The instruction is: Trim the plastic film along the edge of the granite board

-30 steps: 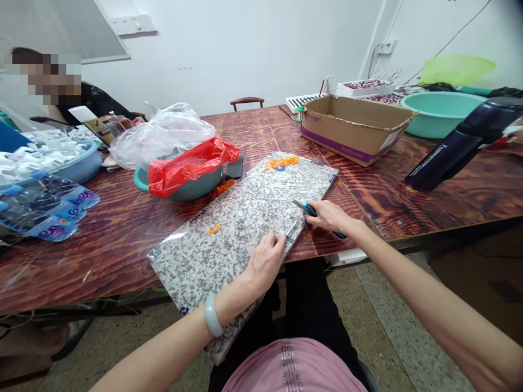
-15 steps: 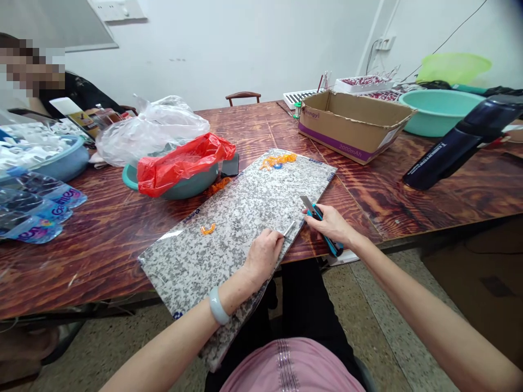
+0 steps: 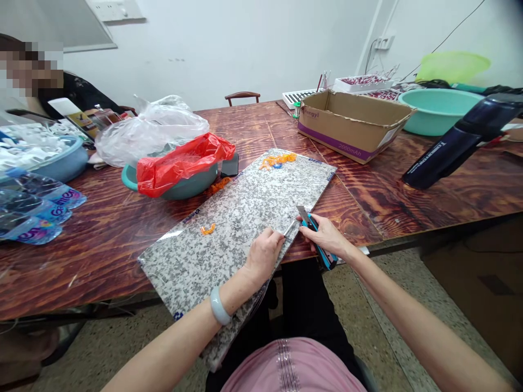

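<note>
My left hand rests over the near right edge of a speckled grey board, its fingers closed on a thin, pale, shiny stick-like piece. Close by on the right, my right hand grips a blue and black utility knife. The knife's blade is out and points up and to the left, near the tip of the piece. A small curved orange piece lies on the board to the left. Farther back on it sits a pile of orange pieces with something blue.
A green basin with a red bag stands behind the board. Water bottles lie at the left. A cardboard box and a dark blue flask are at the right. Another person sits at the far left.
My right hand has moved slightly left and down with the utility knife, bringing the blade closer to the thin piece. My left hand has stayed almost still.
</note>
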{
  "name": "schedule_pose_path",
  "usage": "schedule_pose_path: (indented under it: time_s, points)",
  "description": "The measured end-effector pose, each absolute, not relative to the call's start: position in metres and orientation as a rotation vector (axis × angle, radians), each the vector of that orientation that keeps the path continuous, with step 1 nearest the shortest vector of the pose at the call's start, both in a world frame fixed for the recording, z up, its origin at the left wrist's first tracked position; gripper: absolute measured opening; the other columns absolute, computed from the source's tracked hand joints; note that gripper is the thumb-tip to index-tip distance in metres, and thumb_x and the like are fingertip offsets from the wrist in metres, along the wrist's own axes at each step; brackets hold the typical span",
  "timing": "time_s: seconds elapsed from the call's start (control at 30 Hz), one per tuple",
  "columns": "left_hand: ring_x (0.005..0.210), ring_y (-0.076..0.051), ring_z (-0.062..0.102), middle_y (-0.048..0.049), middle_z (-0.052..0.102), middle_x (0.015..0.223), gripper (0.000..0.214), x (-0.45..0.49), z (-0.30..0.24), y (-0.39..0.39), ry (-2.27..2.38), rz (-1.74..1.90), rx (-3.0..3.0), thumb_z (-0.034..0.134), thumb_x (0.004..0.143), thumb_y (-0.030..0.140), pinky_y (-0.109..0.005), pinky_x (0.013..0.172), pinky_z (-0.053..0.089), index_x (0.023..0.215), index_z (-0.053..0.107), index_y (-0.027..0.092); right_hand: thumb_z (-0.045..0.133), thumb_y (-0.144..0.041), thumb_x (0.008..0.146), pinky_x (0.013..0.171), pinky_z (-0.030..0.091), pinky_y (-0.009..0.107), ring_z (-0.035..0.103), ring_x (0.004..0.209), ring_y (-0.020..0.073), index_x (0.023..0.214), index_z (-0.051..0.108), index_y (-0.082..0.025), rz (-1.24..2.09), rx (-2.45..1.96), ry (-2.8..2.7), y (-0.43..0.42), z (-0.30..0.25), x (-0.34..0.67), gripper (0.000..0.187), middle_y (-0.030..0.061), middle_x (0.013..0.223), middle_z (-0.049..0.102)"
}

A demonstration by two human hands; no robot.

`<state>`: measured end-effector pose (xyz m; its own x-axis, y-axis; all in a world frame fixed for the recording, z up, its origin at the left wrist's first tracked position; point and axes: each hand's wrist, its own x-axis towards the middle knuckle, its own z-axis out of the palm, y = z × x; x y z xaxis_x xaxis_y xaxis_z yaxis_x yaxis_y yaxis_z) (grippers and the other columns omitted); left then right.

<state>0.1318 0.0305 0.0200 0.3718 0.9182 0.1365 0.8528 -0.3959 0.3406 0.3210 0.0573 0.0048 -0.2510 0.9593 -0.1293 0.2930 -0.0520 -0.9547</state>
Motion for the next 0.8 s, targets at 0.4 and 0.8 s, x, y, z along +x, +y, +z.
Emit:
schedule_pose_path:
  time_s: [0.4, 0.8]
  points:
    - [0.078, -0.014, 0.054, -0.0046, 0.052, 0.082, 0.023, 0.13, 0.026, 0.02, 1.606, 0.353, 2.41, 0.037, 0.088, 0.022, -0.025, 0.069, 0.043, 0.095, 0.059, 0.018, 0.05, -0.033, 0.081, 0.036, 0.041, 0.018, 0.051, 0.038, 0.0094, 0.119, 0.047, -0.02, 1.335, -1.345, -1.584, 0.054, 0.003, 0.319, 0.041, -0.0057, 0.057, 0.051]
    - [0.073, -0.014, 0.053, -0.0033, 0.052, 0.076, 0.019, 0.131, 0.023, 0.029, 1.549, 0.583, 2.325, 0.041, 0.085, 0.018, -0.024, 0.067, 0.041, 0.082, 0.06, 0.016, 0.049, -0.033, 0.081, 0.036, 0.042, 0.019, 0.052, 0.039, 0.0107, 0.116, 0.048, -0.02, 1.335, -1.349, -1.573, 0.051, 0.002, 0.318, 0.037, -0.0051, 0.057, 0.052]
